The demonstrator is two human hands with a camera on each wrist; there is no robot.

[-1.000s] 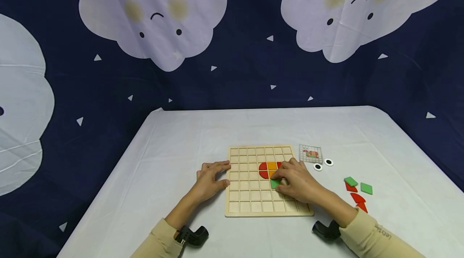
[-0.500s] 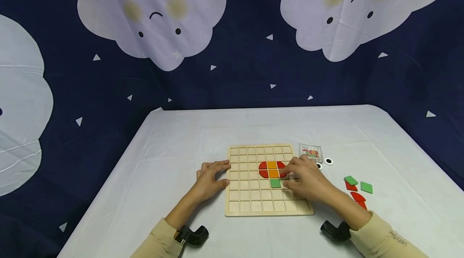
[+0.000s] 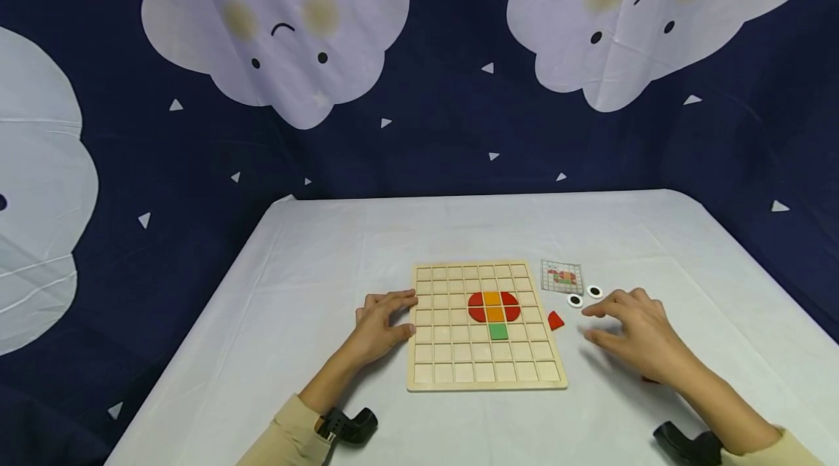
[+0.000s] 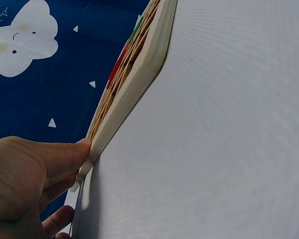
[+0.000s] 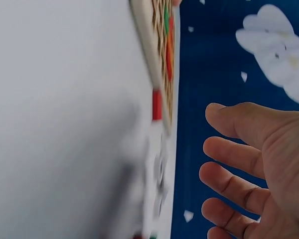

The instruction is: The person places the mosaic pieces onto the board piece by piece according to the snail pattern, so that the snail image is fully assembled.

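Observation:
A wooden grid board (image 3: 452,375) lies on the table, with a red-and-orange shape made of orange squares (image 3: 494,314) between rounded red pieces (image 3: 476,307) in its cells. Just below the shape sits a green square (image 3: 499,331). My left hand (image 3: 383,324) touches the board's left edge with thumb and fingertips; its thumb (image 4: 65,157) presses that rim in the left wrist view. To the right of the board, my right hand (image 3: 639,335) hovers over the table, thumb and fingers apart, holding nothing. A red fan-shaped piece (image 3: 556,320) lies beside the board's right edge.
A small pattern card (image 3: 561,277) lies beyond the board's right side. Two white discs with black centres (image 3: 574,301) are close to it. My right hand and forearm cover most of the loose pieces at the right; a red bit (image 3: 650,380) shows.
My right hand has left the board and moved right, uncovering the green square, the right red pieces and the red piece beside the board. My left hand stays put.

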